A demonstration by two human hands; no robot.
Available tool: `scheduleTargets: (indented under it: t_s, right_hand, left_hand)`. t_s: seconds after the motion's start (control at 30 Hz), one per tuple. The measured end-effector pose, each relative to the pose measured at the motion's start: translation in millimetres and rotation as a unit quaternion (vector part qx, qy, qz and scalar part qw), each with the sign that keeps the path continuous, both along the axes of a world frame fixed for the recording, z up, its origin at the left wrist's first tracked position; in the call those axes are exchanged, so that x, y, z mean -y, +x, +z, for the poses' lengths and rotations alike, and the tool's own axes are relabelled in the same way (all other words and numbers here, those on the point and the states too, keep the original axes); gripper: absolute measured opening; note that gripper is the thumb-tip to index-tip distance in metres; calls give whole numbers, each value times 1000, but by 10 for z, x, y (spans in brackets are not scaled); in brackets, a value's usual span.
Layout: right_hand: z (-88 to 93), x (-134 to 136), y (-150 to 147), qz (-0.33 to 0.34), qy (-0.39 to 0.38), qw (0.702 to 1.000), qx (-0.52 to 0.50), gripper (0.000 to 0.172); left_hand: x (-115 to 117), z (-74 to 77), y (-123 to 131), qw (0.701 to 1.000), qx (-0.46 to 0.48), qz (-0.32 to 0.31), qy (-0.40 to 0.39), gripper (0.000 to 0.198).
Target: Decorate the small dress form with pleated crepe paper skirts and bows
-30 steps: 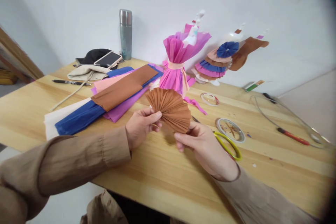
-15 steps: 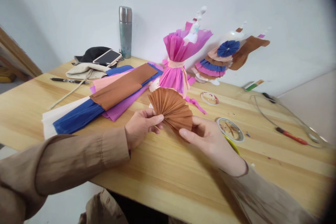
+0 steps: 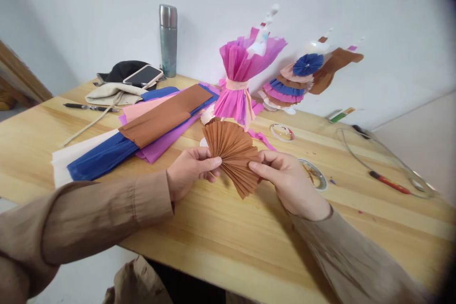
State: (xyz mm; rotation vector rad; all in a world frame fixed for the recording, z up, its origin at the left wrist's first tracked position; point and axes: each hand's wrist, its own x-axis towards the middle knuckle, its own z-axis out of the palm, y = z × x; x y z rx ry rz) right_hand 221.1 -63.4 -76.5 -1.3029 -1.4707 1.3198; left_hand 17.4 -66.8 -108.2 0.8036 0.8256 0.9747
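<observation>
The left hand [image 3: 188,171] pinches the gathered point of the brown pleated fan [image 3: 233,154], held just above the tabletop [image 3: 221,242]. The right hand [image 3: 290,183] grips the fan's outer pleats between thumb and fingers. Spreading it well likely needs a firm pinch at the pivot and a light, even pull, so the thin paper neither tears nor flattens.

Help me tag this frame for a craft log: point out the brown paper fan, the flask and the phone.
brown paper fan [image 3: 233,154]: head view, middle of the spread pleats.
flask [image 3: 168,50]: head view, its green-grey body below the cap.
phone [image 3: 143,75]: head view, centre of its dark screen.
</observation>
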Motion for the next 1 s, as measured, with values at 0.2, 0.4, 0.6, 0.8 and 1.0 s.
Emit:
scheduleTargets:
  t_s: [0.2, 0.4, 0.6, 0.8, 1.0]
  right_hand:
    - [65, 15, 12, 20, 14, 1000, -1, 38]
    - [102, 59, -40, 114, 15, 992, 49, 33]
    - [92, 47, -2, 56, 19, 997, 48, 36]
    - [109, 45, -1, 76, 12, 995, 57, 33]
    - [85, -2, 35, 70, 14, 997, 23, 37]
  left_hand:
    - [2, 3, -7, 1000, -2, 3, -2, 28]
    - [-8, -33, -9, 1000, -4, -3, 2, 31]
    - [-4, -22, -15, 999, -26, -25, 16, 34]
    - [0, -8, -10, 999, -37, -33, 17, 33]
    - [8, -19, -7, 995, -74, -57, 41, 30]
